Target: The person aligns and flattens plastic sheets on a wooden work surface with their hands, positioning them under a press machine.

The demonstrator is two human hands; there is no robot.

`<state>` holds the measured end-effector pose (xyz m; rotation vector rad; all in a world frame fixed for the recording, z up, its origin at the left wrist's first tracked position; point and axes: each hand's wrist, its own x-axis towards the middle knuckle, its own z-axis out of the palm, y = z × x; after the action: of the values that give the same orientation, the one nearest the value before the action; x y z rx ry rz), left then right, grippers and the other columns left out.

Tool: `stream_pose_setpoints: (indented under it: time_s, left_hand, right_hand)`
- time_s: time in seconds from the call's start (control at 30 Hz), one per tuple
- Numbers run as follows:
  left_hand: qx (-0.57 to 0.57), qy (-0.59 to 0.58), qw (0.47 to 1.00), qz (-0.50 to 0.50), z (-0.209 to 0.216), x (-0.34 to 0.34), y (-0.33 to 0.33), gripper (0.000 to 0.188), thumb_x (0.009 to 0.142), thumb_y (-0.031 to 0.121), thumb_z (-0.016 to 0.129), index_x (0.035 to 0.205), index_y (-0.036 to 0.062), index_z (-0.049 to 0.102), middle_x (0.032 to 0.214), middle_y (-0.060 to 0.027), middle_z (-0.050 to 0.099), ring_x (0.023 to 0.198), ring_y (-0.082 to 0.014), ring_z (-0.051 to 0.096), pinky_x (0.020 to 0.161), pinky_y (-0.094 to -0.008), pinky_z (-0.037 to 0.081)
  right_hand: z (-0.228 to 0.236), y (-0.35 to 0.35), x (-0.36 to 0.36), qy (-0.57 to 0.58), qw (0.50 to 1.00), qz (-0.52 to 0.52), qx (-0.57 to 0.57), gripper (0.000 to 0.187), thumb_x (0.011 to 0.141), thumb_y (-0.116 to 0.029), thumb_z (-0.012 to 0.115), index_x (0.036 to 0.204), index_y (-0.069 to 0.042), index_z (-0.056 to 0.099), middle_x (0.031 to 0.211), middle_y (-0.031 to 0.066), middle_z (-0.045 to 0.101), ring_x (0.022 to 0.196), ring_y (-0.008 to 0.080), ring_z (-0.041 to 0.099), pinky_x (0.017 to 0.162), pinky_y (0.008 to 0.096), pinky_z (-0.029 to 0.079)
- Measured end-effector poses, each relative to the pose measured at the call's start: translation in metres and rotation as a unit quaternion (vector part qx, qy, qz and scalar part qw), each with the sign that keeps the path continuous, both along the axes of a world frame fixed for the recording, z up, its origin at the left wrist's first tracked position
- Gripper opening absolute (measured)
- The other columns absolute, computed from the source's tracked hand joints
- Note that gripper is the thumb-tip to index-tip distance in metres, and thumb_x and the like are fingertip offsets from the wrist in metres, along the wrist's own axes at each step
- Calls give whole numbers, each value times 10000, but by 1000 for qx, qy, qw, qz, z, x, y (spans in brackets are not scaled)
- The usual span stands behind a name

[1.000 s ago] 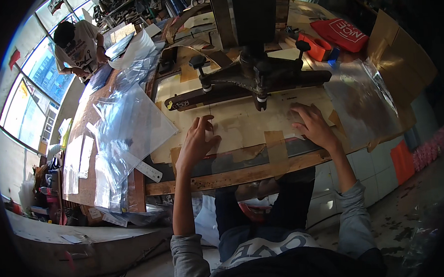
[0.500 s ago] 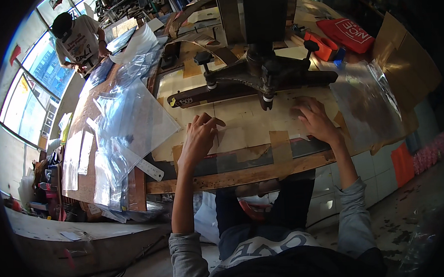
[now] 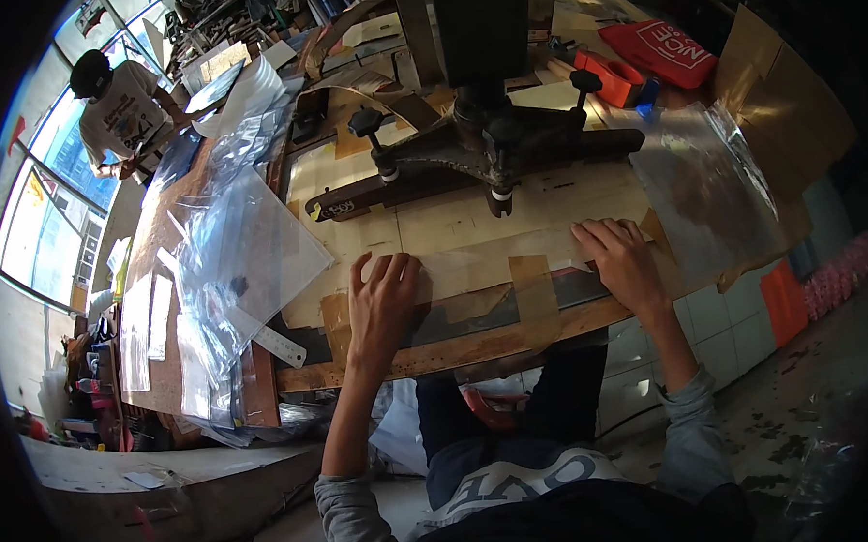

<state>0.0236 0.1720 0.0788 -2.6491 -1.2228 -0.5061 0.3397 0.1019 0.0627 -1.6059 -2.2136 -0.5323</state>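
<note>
My left hand (image 3: pixel 385 297) lies palm down near the front edge of a pale board (image 3: pixel 538 203), its fingers bent a little and apart. My right hand (image 3: pixel 625 263) rests further right on the same board, fingers stretched out and lying flat. Between them a faint, see-through plastic sheet (image 3: pixel 463 260) seems to lie on the board; its outline is hard to make out. Beyond the hands, a dark metal press bar (image 3: pixel 565 159) hangs from a black bracket with knobs (image 3: pixel 491 138), just over the board. Brown tape (image 3: pixel 532 291) crosses the board's front edge.
Clear plastic sheets (image 3: pixel 249 240) and a metal ruler (image 3: pixel 280 345) lie on the left. On the right are a plastic sheet (image 3: pixel 696 167), a cardboard flap (image 3: pixel 785 110), a red bag (image 3: pixel 659 53) and a red-orange tape dispenser (image 3: pixel 608 79). A person (image 3: pixel 127 120) stands at far left.
Both hands have drawn nearer to the board's front edge. The left fingers, which pointed right, now point away from me. The whole view has shifted slightly.
</note>
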Motion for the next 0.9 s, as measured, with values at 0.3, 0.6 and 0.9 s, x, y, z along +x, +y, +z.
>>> stream_pose_setpoints:
  time_s: [0.3,0.6,0.9]
  left_hand:
    - [-46,30,996,76,-1,15,-43,568,856,389,552,1333,105,434,1354,-179,420,1268,-285,404,1093,-579,107]
    - [-90,-41,987,124,-6,25,-40,539,837,287,574,1304,51,442,1327,-189,388,1217,-329,391,1011,-497,301]
    - [-84,-22,991,103,-5,25,6,542,857,315,557,1317,60,423,1257,-185,456,1155,-323,463,1016,-513,318]
  right_hand:
    - [-3,-36,-17,85,991,-80,-64,427,871,-268,582,1229,-40,529,1267,110,504,1178,236,482,1001,436,375]
    - [-4,-26,-22,53,988,-119,-78,486,894,-393,517,1268,-85,490,1279,97,480,1220,237,446,1015,583,281]
    - [-11,39,-6,63,993,-87,-55,467,885,-375,528,1244,-80,482,1267,104,479,1205,247,450,959,658,291]
